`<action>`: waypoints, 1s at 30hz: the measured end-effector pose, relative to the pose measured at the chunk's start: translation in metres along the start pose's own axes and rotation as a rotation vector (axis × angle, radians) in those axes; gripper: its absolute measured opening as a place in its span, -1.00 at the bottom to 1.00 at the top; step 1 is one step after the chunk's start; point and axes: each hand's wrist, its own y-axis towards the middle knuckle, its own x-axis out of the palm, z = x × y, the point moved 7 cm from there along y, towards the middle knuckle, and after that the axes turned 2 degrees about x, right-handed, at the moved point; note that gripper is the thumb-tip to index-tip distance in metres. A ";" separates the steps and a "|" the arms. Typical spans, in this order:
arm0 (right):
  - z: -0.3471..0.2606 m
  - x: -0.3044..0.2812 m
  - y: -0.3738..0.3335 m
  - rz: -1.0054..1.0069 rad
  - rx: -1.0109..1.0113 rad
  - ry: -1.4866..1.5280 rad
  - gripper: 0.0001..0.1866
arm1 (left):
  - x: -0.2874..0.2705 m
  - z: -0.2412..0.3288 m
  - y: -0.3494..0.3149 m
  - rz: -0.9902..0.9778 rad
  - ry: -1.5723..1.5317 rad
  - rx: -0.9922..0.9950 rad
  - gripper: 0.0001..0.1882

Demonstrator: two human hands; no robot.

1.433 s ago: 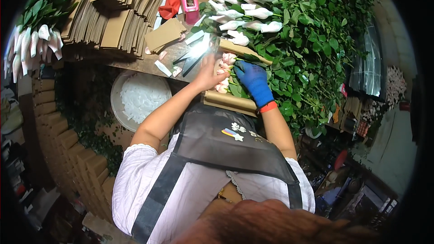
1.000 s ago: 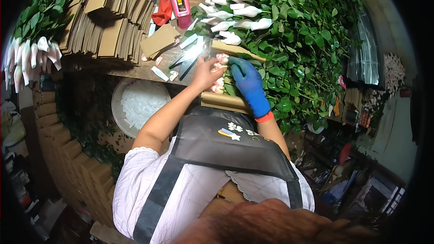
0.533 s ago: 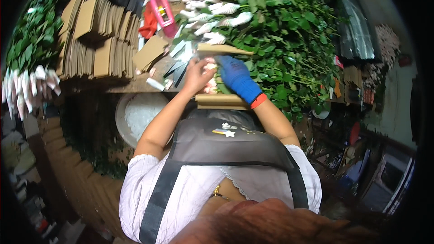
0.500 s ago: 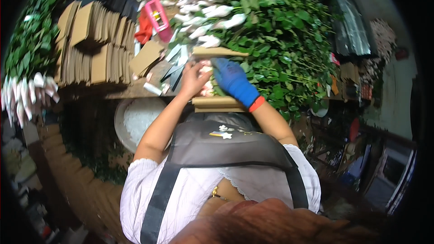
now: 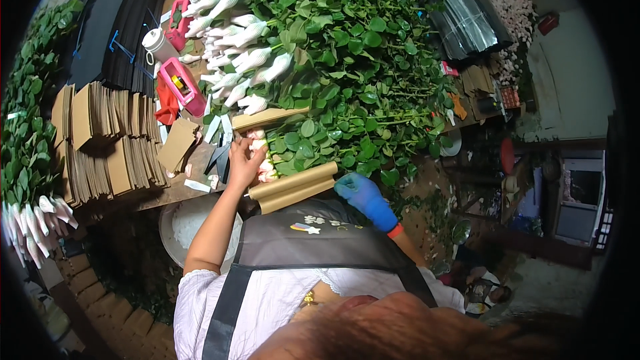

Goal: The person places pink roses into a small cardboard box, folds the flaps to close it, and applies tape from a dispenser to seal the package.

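A small bunch of pale pink roses [image 5: 266,168] lies on a sheet of brown corrugated cardboard, its green stems running right. My bare left hand [image 5: 244,160] rests at the flower heads, fingers apart and curved over them. The cardboard's near flap [image 5: 293,188] is folded up along the table edge; its far flap [image 5: 270,119] stands behind the flowers. My right hand [image 5: 361,195], in a blue glove with an orange cuff, is at the right end of the near flap. Its fingers are bunched and partly hidden, so its grip on the flap is unclear.
White-sleeved roses [image 5: 233,60] with leafy stems [image 5: 373,60] heap the table's far side. Leftward stand cardboard stacks [image 5: 110,150], a pink tape dispenser [image 5: 181,88], a white lidded cup [image 5: 159,45] and dark scissors [image 5: 219,160]. A pale round basin [image 5: 193,230] sits below the table edge.
My right hand has left the roses and moved right and nearer, to the end of the near flap. My left hand stays at the flower heads. The whole view has shifted and turned.
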 end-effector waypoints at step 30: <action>-0.176 0.031 0.106 0.095 -0.679 -0.532 -0.57 | -0.029 0.109 -0.007 -0.218 0.096 0.596 -0.50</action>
